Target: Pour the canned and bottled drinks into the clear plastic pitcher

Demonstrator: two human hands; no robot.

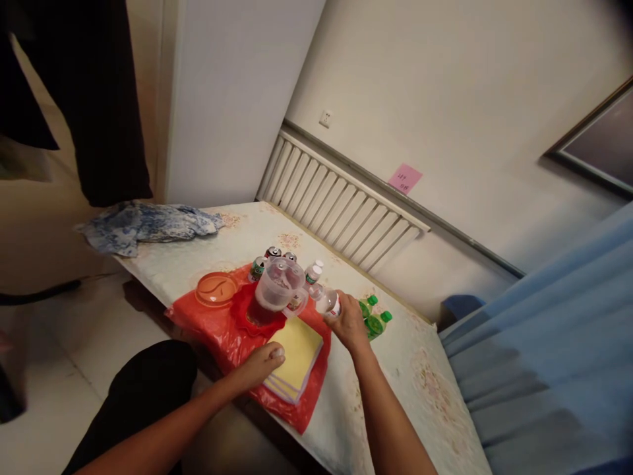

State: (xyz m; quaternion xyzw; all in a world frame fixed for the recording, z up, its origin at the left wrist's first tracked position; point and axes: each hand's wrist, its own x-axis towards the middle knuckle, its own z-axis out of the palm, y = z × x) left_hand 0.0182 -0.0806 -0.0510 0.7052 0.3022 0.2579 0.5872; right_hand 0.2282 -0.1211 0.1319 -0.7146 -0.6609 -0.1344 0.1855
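My right hand [350, 323] is wrapped round a clear plastic bottle [329, 303] with a white and red label. The bottle is tilted, its neck towards a clear plastic pitcher [277, 287]. Dark reddish liquid with pale foam fills the lower part of the pitcher, which stands upright on a red scalloped mat [238, 310]. My left hand [261, 367] is closed over the edge of a stack of yellow sheets [297, 356]; something small and whitish shows at its thumb, too small to name. An orange round lid [216, 289] lies left of the pitcher.
Behind the pitcher stand several drink cans [257, 268] and a white-capped bottle [313, 272]. Green bottles [376, 323] stand right of my right hand. A red plastic sheet [314, 409] covers part of the table [420, 422]. A blue-white cloth [148, 224] lies far left.
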